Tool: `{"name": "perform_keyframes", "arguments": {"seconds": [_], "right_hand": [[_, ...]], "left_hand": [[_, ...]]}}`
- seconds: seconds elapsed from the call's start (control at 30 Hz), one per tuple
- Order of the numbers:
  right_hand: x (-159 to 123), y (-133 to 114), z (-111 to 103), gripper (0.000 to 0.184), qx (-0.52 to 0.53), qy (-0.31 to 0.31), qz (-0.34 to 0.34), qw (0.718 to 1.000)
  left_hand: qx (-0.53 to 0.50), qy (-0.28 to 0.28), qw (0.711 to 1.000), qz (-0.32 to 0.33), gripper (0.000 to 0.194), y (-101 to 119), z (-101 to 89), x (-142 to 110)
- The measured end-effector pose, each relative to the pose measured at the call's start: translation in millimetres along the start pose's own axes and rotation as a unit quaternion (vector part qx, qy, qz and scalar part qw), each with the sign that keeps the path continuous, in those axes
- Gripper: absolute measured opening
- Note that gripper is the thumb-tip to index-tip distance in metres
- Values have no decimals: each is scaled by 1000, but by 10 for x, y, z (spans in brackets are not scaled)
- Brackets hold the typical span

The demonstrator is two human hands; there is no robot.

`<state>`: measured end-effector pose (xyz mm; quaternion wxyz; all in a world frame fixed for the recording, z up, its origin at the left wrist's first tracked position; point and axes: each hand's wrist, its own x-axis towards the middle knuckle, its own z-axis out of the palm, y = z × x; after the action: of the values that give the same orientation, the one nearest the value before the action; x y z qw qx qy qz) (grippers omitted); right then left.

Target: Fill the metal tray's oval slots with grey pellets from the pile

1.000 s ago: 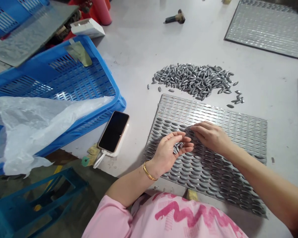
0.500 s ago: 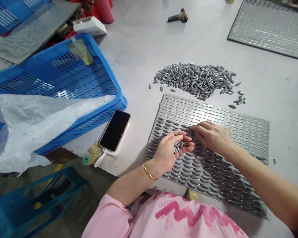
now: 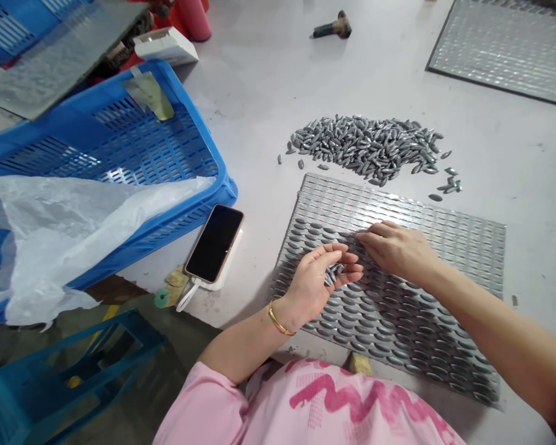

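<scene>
A tray-like panel [image 3: 426, 216] with rows of oval slots lies on the table before me. Its nearer rows carry grey metallic oval pieces [image 3: 352, 318]; the farther rows show bare slots. Cupped over the panel's left part, my left hand [image 3: 322, 275] holds several of the small grey pieces [image 3: 333, 273] in its palm. My right hand [image 3: 393, 247] rests on the panel just right of it, fingers pinched together at the edge of the filled rows. Whatever is between those fingertips is hidden. Beyond the panel lies a heap of the same pieces [image 3: 370, 148].
A blue plastic basket [image 3: 192, 117] with a clear plastic bag [image 3: 74, 235] stands at left. A phone [image 3: 214, 244] with a white cable lies beside it. Farther off are a dark-handled tool [image 3: 331, 28] and another panel [image 3: 505, 55]. A blue stool [image 3: 88, 364] stands below left.
Both hands stay nearly where they were, the right still pinched at the panel. The view has shifted very slightly; nothing has plainly been picked up or let go.
</scene>
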<state>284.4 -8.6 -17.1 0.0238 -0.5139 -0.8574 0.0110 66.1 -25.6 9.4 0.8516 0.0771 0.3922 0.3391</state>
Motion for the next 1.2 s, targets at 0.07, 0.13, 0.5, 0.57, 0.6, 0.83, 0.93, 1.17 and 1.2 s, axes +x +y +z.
{"name": "perform_keyframes", "arguments": {"seconds": [0.07,0.13,0.5,0.57,0.6,0.83,0.93,1.17,1.2], "right_hand": [[16,-5,-23,27,-11,-18,-5,1000],[30,-6,-35,25,-21,-34,-18,999],[40,-92,-225,25,188,89,14,978],[72,-235,-286,24,259,67,-14,963],[84,-306,-302,23,290,52,-26,955],[-99,-444,-371,11,463,60,93,880],[-242,-402,-433,6,370,113,78,919],[-411,-541,-367,20,229,179,18,957],[-431,-548,-338,22,226,178,17,958]], "left_hand": [[-2,0,1000,-4,14,-1,3,5],[-12,1,1000,-11,16,-5,5,20],[-46,-25,997,-54,44,-24,5,68],[-35,-33,998,-46,43,-54,6,71],[-27,-36,998,-42,43,-67,7,73],[32,-35,999,-8,31,-74,20,34],[102,-18,994,32,25,-83,24,14],[185,-69,978,63,26,-215,10,19],[176,-71,980,56,27,-227,8,22]]}}
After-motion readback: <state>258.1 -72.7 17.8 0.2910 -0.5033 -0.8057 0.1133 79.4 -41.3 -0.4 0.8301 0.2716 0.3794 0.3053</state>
